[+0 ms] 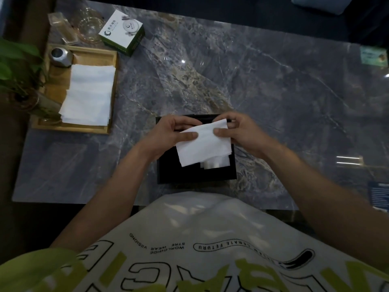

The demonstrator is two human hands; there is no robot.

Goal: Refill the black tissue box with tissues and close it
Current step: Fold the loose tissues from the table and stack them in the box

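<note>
Head view: tissue (205,144) seemingly between fingers (188,134).

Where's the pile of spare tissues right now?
The tissue stack lies in the wooden tray at the table's far left, beside a metal canister and a plant.

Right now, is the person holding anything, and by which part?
Yes, a white tissue, pinched along its upper edge: the left hand has its grip at the left side, the right hand at the right. It hangs over the black box.
</note>
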